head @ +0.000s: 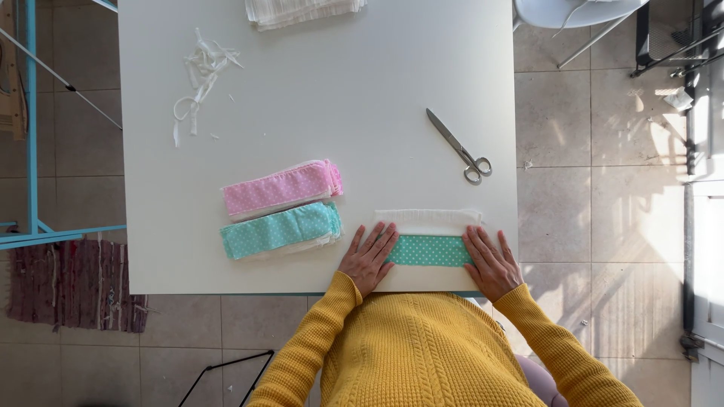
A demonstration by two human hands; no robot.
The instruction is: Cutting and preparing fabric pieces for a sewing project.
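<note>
A person in a mustard knitted jumper leans over a white bench [317,90]. Both hands lie flat, palms down, on a white fabric piece [427,220] crossed by a teal polka-dot strip [428,251], at the bench's near edge. The left hand [368,258] pins the strip's left end and the right hand [492,261] its right end, seemingly to keep the layers smooth and aligned. The fingers [377,240] are extended and slightly spread, gripping nothing. Just left sit folded pink [280,188] and teal stacks [279,230]. Scissors [460,147] lie farther back, white scraps [200,75] beyond.
</note>
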